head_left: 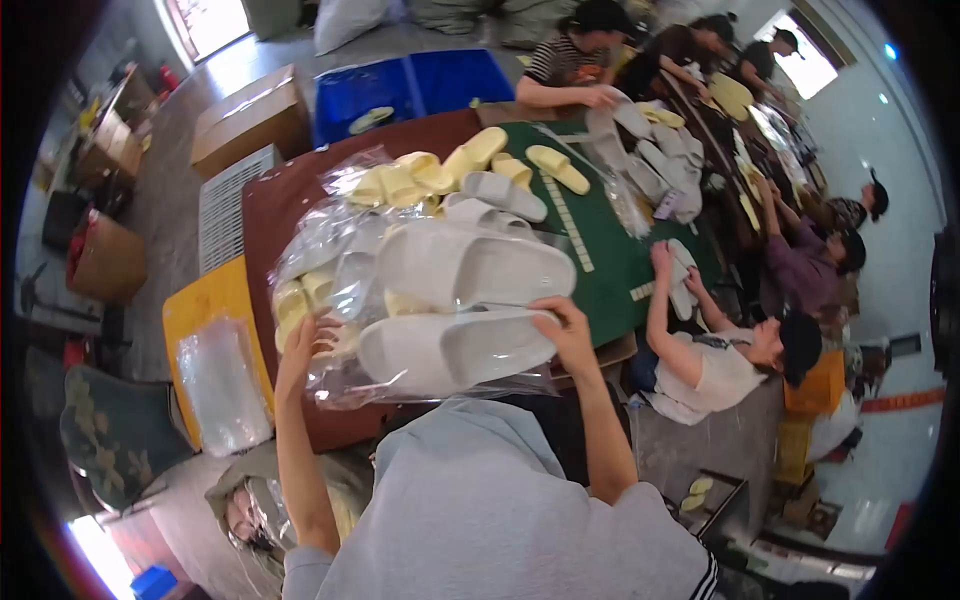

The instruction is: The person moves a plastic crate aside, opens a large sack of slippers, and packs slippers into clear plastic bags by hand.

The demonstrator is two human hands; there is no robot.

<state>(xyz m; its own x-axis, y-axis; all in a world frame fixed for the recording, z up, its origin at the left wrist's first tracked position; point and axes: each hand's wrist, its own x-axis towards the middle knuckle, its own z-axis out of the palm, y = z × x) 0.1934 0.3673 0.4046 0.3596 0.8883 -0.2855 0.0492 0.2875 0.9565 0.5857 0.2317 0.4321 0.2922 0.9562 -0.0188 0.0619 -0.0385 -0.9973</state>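
Before me lie two large pale grey slide sandals (475, 262), one above the other, their toe ends in a clear plastic bag (335, 392). My right hand (568, 325) is closed on the heel end of the nearer slide (452, 350), thumb on its edge. At the bag's left side, my left hand (305, 345) has its fingers bent on the plastic, closed on the bag. Behind these, smaller grey slides (503, 195) and yellow slides (475, 150) are heaped, several wrapped in clear plastic.
The table has a dark red cover (270, 215) and a green mat (612, 265). A stack of clear bags (222, 385) lies on a yellow board at left. Blue bins (365, 95) and a cardboard box (250, 120) stand beyond. Co-workers handle slides at right; one in white (715, 375) sits close.
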